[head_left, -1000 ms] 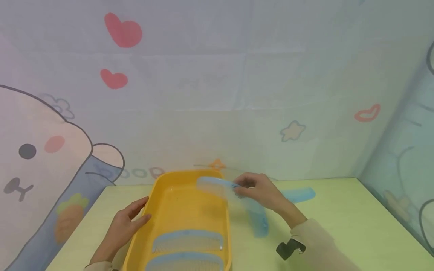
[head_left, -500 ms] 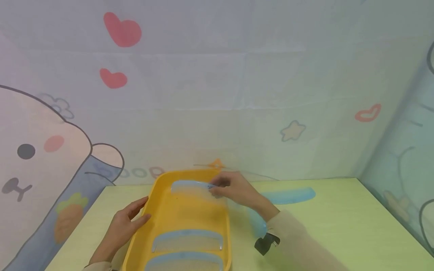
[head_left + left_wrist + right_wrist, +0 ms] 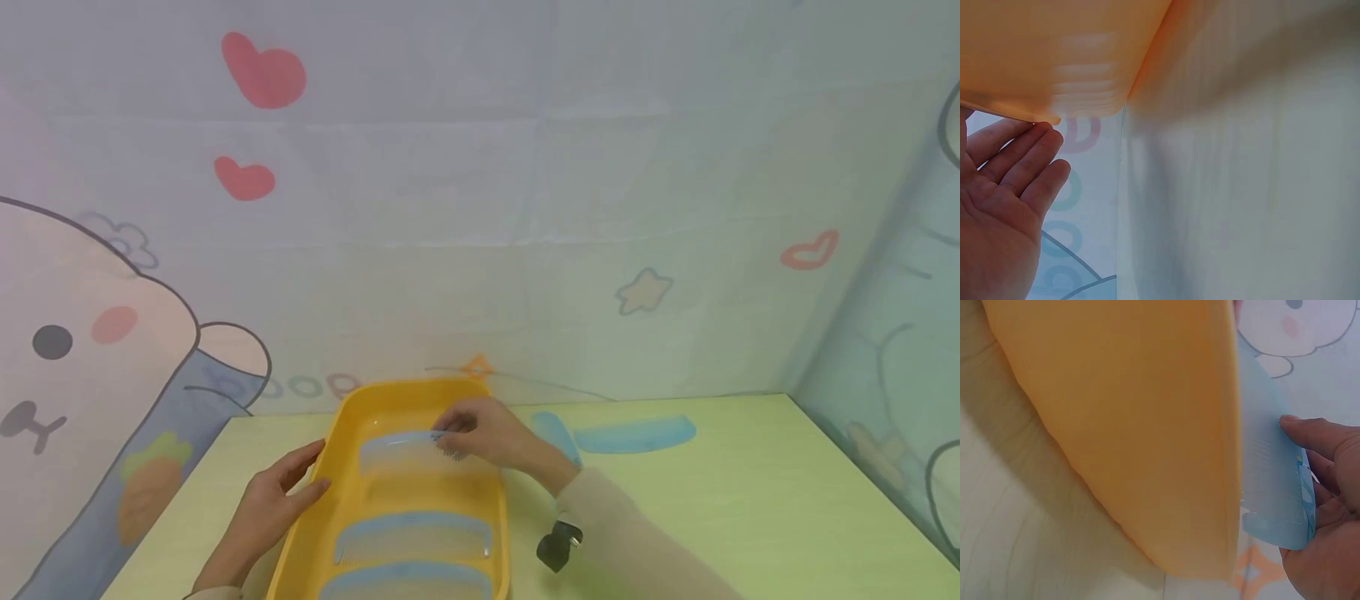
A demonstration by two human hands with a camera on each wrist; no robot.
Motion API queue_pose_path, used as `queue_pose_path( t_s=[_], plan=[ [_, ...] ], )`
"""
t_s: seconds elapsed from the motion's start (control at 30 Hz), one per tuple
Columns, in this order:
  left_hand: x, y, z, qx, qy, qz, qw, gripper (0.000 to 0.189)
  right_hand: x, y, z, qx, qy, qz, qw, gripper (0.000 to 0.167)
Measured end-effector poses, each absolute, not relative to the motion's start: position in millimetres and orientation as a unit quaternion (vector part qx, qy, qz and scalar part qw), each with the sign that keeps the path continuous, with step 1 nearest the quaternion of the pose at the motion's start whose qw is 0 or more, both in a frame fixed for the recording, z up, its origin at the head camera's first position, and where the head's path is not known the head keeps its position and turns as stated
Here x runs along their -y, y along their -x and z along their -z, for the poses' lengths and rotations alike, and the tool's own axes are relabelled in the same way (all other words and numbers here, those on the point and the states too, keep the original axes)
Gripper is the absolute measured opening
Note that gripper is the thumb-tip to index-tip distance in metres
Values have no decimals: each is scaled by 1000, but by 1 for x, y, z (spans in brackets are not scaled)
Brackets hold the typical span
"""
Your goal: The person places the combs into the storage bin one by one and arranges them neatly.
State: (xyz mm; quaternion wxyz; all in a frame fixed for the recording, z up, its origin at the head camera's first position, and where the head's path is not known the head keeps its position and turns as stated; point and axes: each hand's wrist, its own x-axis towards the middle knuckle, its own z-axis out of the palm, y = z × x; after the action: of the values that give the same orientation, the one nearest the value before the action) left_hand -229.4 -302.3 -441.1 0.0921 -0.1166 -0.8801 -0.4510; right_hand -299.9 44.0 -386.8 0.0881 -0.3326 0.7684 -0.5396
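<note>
My right hand [image 3: 480,437] pinches a translucent light-blue comb [image 3: 392,450] by its right end, above the far half of a yellow tray [image 3: 504,517]. In the right wrist view, the thumb lies on one face of the comb [image 3: 1266,456] and the fingers are behind it. My left hand [image 3: 273,504] holds the tray's left rim, thumb over it; in the left wrist view, fairly straight fingers touch the rim from below. Two similar combs lie in the near half of the tray: one comb [image 3: 412,533] and a nearer comb [image 3: 405,582], cut off by the frame.
Right of the tray, a blue comb [image 3: 637,435] lies on the pale green table [image 3: 720,500]. Another blue comb [image 3: 553,435] lies beside it, partly hidden by my right forearm. A printed cloth backdrop [image 3: 450,208] stands behind the table.
My right hand has carried the comb leftward from the tray's right rim, then nearer to me over the tray. The left hand has kept its place on the rim.
</note>
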Motion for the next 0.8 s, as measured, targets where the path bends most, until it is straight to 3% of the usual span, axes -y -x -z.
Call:
queue_pose_path(
  t_s=[0.8],
  plan=[
    [301,229,443,882,116,445,99,61,-17,306,411,-813,341,462,93,3]
  ],
)
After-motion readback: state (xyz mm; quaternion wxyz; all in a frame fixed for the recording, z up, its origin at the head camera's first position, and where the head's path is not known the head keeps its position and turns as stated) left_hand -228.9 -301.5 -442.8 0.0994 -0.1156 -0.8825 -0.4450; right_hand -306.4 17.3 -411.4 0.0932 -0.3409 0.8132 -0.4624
